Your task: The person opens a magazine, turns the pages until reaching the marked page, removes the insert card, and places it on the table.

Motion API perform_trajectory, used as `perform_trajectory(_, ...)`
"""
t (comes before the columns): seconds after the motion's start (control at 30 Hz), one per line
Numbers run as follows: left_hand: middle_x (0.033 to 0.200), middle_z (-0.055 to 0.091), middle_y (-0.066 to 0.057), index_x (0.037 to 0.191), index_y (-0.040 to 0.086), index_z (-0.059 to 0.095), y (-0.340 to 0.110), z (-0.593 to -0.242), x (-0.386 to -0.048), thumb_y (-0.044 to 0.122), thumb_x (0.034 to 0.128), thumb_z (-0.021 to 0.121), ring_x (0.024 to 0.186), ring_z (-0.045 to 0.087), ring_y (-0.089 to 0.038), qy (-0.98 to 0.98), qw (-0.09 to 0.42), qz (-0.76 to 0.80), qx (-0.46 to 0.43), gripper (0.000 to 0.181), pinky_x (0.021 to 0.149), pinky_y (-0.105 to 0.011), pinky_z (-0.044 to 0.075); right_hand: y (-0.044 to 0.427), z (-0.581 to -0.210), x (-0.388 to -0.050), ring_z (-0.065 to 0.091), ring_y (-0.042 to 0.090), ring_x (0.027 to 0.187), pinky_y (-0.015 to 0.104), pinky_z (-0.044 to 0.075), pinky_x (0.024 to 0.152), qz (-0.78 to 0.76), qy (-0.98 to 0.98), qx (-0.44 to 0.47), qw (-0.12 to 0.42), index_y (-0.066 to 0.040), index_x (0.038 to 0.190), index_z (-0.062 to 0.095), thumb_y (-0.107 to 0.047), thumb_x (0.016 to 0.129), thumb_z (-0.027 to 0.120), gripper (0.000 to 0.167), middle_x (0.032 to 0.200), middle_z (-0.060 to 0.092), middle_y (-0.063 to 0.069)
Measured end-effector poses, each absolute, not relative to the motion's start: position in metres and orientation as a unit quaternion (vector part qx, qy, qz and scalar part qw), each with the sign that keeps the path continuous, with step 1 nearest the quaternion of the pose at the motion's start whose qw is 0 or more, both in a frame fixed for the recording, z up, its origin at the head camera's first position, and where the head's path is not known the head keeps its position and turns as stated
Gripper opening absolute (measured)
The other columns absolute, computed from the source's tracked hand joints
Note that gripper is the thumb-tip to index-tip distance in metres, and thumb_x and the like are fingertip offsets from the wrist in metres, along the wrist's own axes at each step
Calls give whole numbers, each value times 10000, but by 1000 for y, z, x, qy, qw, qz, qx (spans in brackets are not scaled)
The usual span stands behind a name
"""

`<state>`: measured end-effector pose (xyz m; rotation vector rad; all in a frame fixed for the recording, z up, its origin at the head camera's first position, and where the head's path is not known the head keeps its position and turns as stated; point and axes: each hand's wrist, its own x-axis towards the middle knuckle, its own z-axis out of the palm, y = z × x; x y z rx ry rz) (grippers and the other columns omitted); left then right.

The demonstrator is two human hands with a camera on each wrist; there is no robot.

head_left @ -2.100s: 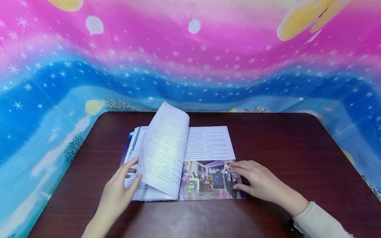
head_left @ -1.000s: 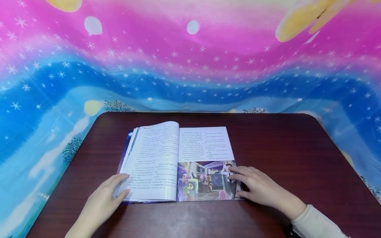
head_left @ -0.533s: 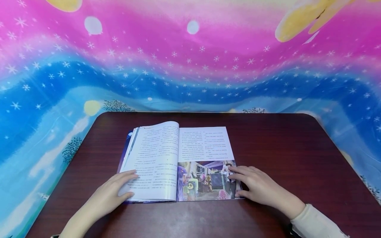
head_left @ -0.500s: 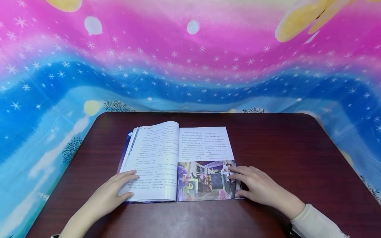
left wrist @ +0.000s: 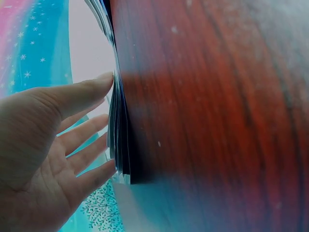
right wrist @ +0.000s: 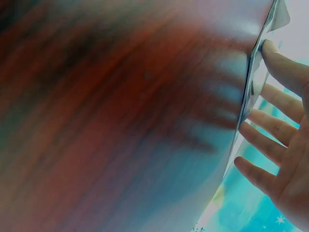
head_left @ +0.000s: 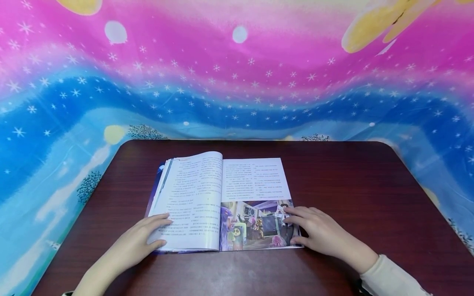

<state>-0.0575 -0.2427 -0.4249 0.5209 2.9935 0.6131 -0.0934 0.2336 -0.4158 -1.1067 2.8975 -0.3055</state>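
Note:
An open magazine (head_left: 255, 176) lies on the table, its left stack of pages thicker and bulging toward the spine. The left page (head_left: 196, 197) is all printed text; the right one has text above a colourful cartoon picture (head_left: 255, 226). My left hand (head_left: 135, 238) rests on the lower left edge of the left page, fingers fairly straight and thumb apart. In the left wrist view, the left thumb (left wrist: 91, 92) touches the page edges. At the lower right edge, my right hand (head_left: 320, 230) rests its spread fingertips on the picture. Neither hand pinches a page.
The dark red-brown wooden table (head_left: 352, 176) has rounded far corners. Behind and beside it hangs a pink and blue cloth (head_left: 237, 90) with snowflakes. A light sleeve (head_left: 392, 275) covers the right forearm.
A page that stood lifted by my left hand has turned over and lies on the left stack. My left hand moved down and left, then slightly right onto that page. The right hand stayed nearly still.

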Motion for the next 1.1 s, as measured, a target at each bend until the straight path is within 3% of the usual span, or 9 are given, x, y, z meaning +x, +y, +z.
perform_trajectory(0.43, 1383, 570, -127, 1226, 86, 679, -241, -425, -57, 127, 813, 818, 1272, 510, -389, 964, 23, 206, 169, 439, 1008, -573, 421, 231, -414, -96, 594, 234, 1167, 489, 475, 958, -113, 931, -348, -3, -133, 1149, 726, -354, 806, 825, 420, 1319, 622, 52)
perform_trajectory(1.1, 1382, 575, -106, 1230, 112, 682, -241, -425, -58, 151, 806, 826, 1270, 516, -375, 967, 23, 190, 167, 450, 986, -573, 439, 215, -393, -111, 609, 209, 1107, 468, 468, 967, -181, 910, -352, -120, -146, 1089, 724, -319, 785, 847, 371, 1114, 687, -22)
